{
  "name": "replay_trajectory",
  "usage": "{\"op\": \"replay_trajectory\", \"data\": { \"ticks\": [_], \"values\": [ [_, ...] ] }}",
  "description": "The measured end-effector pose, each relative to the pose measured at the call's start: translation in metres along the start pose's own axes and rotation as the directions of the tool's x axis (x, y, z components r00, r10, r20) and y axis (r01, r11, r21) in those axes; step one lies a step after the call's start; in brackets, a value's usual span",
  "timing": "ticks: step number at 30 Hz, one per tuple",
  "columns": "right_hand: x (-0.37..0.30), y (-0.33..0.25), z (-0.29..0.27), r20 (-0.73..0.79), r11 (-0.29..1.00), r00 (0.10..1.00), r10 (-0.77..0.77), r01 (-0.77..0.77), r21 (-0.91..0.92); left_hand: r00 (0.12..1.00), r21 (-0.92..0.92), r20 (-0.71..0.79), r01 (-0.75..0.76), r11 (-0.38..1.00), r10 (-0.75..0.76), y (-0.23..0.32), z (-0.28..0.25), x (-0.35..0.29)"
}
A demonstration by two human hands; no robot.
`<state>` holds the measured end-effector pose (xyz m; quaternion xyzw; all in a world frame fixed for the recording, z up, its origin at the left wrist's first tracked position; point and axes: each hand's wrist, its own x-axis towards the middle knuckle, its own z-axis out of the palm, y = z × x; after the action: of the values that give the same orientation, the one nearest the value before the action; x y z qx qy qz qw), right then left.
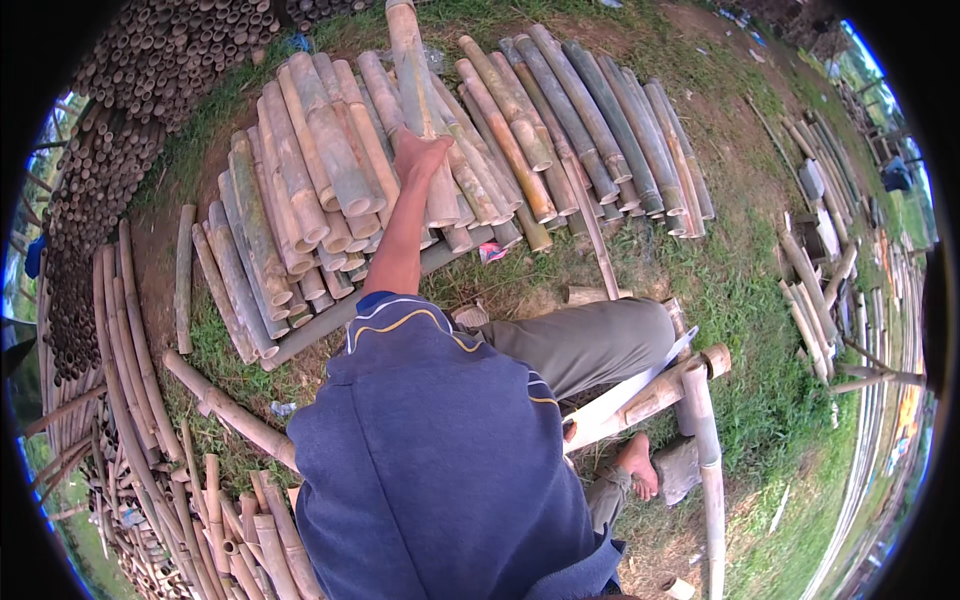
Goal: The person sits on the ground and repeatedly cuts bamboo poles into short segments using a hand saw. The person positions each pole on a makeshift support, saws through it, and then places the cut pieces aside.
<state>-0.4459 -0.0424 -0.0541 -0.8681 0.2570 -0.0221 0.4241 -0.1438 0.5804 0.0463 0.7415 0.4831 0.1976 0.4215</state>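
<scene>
Bamboo [411, 75]: prob stiff, hefty; grab mid-length
Left hand [420, 156]: over pile [520, 125], fingers gripping bamboo
Right hand [569, 432]: fingers hidden, can't tell

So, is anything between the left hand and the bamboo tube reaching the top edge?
Nothing visible: the left hand is directly on the tube. The stacked bamboo lies around them, not between.

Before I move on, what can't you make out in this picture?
All in the head view:
- Right hand: mostly hidden by the blue shirt, so its grip can't be told.
- Left hand: its fingertips are hidden behind the hand itself, at the bamboo pole.
- Pale blade: its edge is too small to show any teeth.
- Upper-left bamboo pile: cut off by the upper edge.
</scene>
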Motion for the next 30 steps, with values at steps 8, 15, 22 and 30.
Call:
{"op": "replay_trajectory", "data": {
  "ticks": [8,15,22,30],
  "values": [
    [-0.003,-0.003,0.0,-0.012,1.0,1.0,0.01,-0.01,0.014,0.953,0.68,-0.135,-0.11,0.725,0.27,-0.038,0.019,0.039],
    [-0.012,-0.009,0.002,-0.02,0.999,0.999,0.041,-0.04,0.036,0.952,0.616,-0.084,-0.184,0.766,0.295,-0.09,0.047,0.04],
    [-0.037,-0.012,0.013,0.01,0.992,0.997,0.074,-0.075,0.104,0.878,0.326,-0.226,-0.339,0.882,0.421,-0.081,0.022,0.031],
    [-0.056,-0.105,-0.029,-0.222,0.771,0.954,0.199,-0.012,0.637,0.603,0.017,0.069,-0.798,0.603,0.795,-0.009,0.121,-0.067]
  ]
}}
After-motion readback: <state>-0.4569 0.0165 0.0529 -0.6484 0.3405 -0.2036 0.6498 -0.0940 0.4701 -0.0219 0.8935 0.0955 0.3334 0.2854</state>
